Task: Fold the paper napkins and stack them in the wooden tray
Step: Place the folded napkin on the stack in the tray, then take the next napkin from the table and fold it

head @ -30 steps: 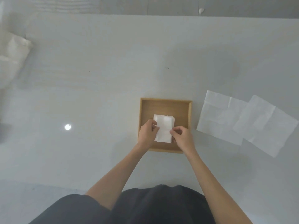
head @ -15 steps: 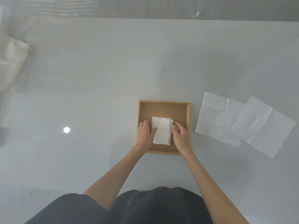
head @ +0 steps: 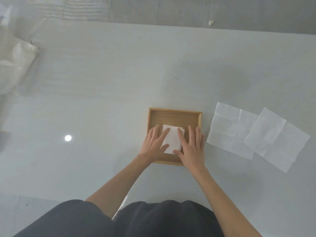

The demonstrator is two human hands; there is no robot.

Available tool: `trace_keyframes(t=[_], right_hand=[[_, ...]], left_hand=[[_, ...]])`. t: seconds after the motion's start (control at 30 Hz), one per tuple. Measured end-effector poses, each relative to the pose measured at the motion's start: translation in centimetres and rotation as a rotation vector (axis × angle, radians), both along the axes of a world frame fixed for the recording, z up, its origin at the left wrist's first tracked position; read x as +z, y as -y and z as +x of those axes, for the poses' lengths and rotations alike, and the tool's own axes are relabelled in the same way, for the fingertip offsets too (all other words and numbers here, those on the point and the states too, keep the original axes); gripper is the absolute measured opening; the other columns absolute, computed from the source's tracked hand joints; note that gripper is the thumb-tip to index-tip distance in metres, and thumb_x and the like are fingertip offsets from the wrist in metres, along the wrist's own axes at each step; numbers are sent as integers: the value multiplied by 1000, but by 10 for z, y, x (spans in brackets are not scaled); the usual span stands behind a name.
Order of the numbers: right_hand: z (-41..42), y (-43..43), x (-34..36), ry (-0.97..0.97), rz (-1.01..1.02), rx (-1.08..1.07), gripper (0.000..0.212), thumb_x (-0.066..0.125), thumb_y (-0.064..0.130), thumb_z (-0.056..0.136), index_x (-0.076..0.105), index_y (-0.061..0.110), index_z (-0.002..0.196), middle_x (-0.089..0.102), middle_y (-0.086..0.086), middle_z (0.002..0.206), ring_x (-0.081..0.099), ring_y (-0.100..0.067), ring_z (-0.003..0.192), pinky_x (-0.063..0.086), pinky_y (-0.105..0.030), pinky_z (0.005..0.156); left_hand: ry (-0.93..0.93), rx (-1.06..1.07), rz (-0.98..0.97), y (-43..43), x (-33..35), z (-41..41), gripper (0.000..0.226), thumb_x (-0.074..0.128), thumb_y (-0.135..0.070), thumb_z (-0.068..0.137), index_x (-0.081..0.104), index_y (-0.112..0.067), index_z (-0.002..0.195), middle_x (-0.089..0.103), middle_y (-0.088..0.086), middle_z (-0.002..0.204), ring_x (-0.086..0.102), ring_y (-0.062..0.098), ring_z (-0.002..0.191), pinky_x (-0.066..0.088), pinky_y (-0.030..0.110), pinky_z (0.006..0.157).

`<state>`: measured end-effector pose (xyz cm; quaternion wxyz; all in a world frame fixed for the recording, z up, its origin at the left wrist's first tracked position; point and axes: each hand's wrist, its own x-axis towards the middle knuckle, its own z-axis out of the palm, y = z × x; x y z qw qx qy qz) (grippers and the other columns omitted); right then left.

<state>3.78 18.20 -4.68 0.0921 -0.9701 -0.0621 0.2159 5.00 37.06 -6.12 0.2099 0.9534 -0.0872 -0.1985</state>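
White and glossy, the tabletop [head: 119, 86] carries a wooden tray [head: 174, 111] near the person, and a crumpled white bag [head: 15, 65] lies at its far left edge. Inside the tray sits a small stack of folded napkins [head: 172, 141]. The left hand [head: 153, 144] and right hand [head: 191, 147] both lie flat and spread, fingers pressing the stack's two sides, gripping nothing. This looks like the settling step: squaring and flattening the pile. Just right of the tray lie two unfolded napkins [head: 230, 132], overlapping, the right one [head: 277, 139] on top. Next, I judge, a hand must lift off, reach right and peel away one sheet without dragging the other.
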Motion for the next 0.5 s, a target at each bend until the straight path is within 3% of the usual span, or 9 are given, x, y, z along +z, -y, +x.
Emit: trace_keyframes(t=[0.17,0.23,0.27,0.3,0.33,0.37,0.43,0.5], right_hand=[[1,3,-1,-41,-15,14,92,58,62,91,9,32,162,0,-15,171,-12,-41,156,-12,-55,122],[3,13,6,34,31,-47,87,63,55,92,18,30,162,10,-15,170,-2,-40,157,-14,-49,122],[6,23,10,113,80,-127,78,69,44,92,33,24,158,27,-17,165,14,-42,155,-4,-48,125],[8,38,13,204,124,-224,64,75,30,91,50,16,148,47,-19,152,34,-44,147,15,-50,124],[9,57,14,270,139,-326,48,77,17,89,62,10,133,61,-19,133,50,-44,133,34,-51,115],[10,77,16,272,122,-413,35,76,9,88,68,7,122,67,-18,120,57,-42,121,45,-49,103],[9,113,16,146,44,-476,28,74,6,88,69,8,116,68,-16,113,57,-39,114,47,-46,92],[4,137,10,35,-7,-410,33,75,8,87,68,9,119,66,-15,116,56,-38,116,47,-46,92]], left_hand=[[-52,-55,75,2,3,-4,69,59,-34,98,26,-19,157,19,16,162,26,36,144,31,44,117],[-48,-15,40,5,8,-7,70,54,-34,101,19,-20,159,14,15,164,20,36,148,29,44,118],[-29,5,20,5,11,-8,69,52,-32,102,17,-18,159,14,15,165,19,37,148,27,45,119],[-4,21,0,7,16,-9,67,50,-29,103,17,-16,159,15,16,164,20,37,148,26,46,119],[17,38,-22,8,20,-11,65,49,-26,103,18,-14,159,17,16,164,22,38,148,26,47,119],[30,63,-48,11,25,-13,63,47,-23,103,19,-12,159,19,17,163,24,38,147,26,47,118],[33,130,-96,17,33,-19,59,44,-20,104,21,-12,158,21,16,162,26,36,145,28,47,118],[23,184,-121,23,41,-25,57,41,-19,105,21,-13,158,21,14,162,27,35,144,28,45,117]])
